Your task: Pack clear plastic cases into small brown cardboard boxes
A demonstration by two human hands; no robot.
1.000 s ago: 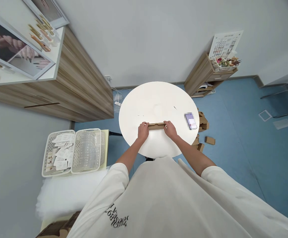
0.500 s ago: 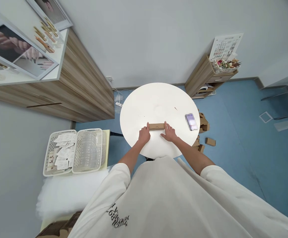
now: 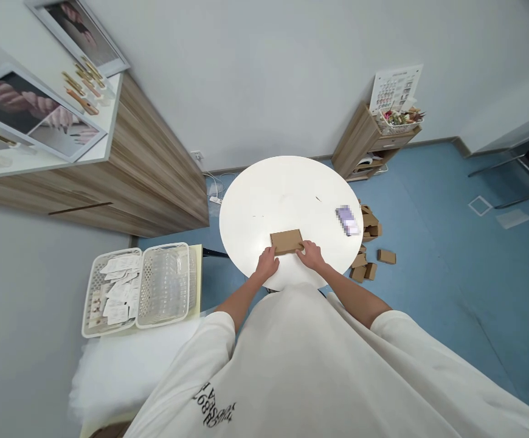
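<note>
A small brown cardboard box [image 3: 286,241] lies on the white round table [image 3: 287,182], its broad face up and its flaps closed. At its near left corner is my left hand [image 3: 267,264], fingers curled against the edge. My right hand [image 3: 311,255] grips the near right corner, with thumb and fingers on the box. A purple, pixelated item [image 3: 347,220] lies on the table to the right of my right hand.
Several cardboard boxes [image 3: 363,267] lie on the floor right of the table. To the left stand white baskets, one with paper packets [image 3: 121,286], the other with clear plastic pieces [image 3: 164,283]. A wooden cabinet [image 3: 164,158] rises behind them.
The box has tipped from its narrow side to lie with its broad face up. Both hands have moved slightly toward me, to its near corners. The view has shifted a little.
</note>
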